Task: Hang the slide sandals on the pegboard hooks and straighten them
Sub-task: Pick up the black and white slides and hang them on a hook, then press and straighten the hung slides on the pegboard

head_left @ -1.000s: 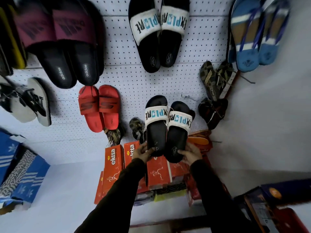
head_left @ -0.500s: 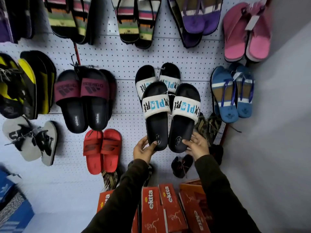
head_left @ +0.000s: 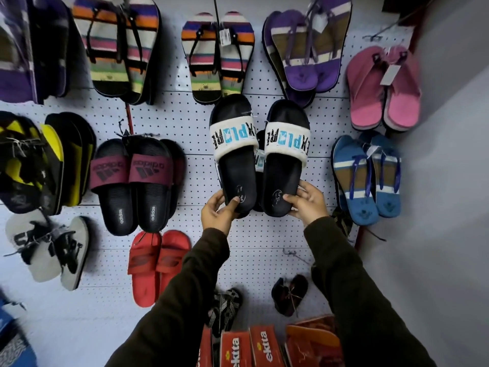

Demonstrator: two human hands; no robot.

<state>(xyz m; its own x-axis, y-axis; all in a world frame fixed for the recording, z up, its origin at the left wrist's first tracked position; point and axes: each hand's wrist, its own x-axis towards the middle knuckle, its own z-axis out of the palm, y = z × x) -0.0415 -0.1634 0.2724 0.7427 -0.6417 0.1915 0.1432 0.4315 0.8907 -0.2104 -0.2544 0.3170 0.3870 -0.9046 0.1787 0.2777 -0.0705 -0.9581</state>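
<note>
Head view: both hands are holding the black slide sandals up against the white pegboard (head_left: 172, 123). The left hand (head_left: 218, 211) is pinching the heel of the left slide sandal (head_left: 235, 154), fingers wrapped round it; the right hand (head_left: 308, 203) is gripping the heel of the right slide sandal (head_left: 284, 160). Another matching pair is peeking out behind them, and maroon slides (head_left: 137, 181) are hanging left of them.

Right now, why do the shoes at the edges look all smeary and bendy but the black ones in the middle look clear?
Head view: the black slides held by the left hand and right hand sit mid-frame and look sharp; the striped sandals and pink flip-flops near the edges are smeared, probably by head motion; the wide-angle lens bends the pegboard lines and stretches the borders.
</note>
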